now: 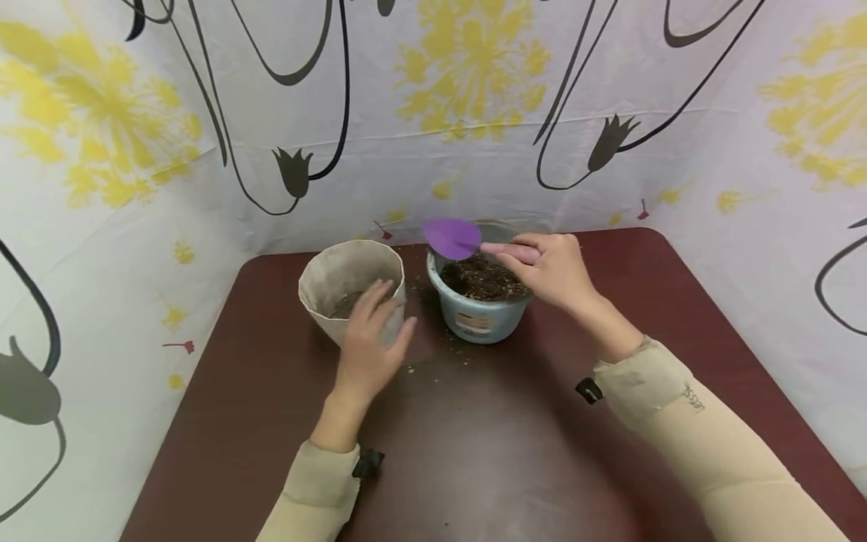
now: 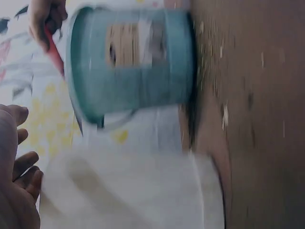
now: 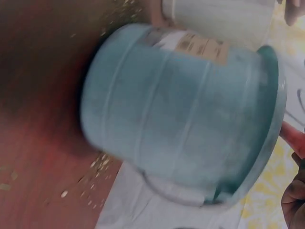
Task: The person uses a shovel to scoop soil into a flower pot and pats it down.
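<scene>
My right hand [image 1: 558, 272] grips the pink handle of a small hand trowel [image 1: 452, 239], its purple blade held above the rim of a blue bucket [image 1: 484, 324]. Dark soil [image 1: 493, 280] lies inside the bucket. To the left stands an off-white planting pot [image 1: 348, 263] with a little soil [image 1: 343, 305] at its bottom. My left hand [image 1: 369, 352], fingers spread and holding nothing, is at the near side of this pot and overlaps its rim in the head view. The left wrist view shows the fingers [image 2: 26, 167] of that hand beside the pot [image 2: 128, 191].
Both containers stand toward the back of a dark red-brown table [image 1: 460, 452]. Soil crumbs [image 1: 411, 369] are scattered on it near the bucket. A patterned white sheet [image 1: 433, 98] hangs behind and on both sides. The bucket's thin handle [image 3: 176, 196] hangs down its side.
</scene>
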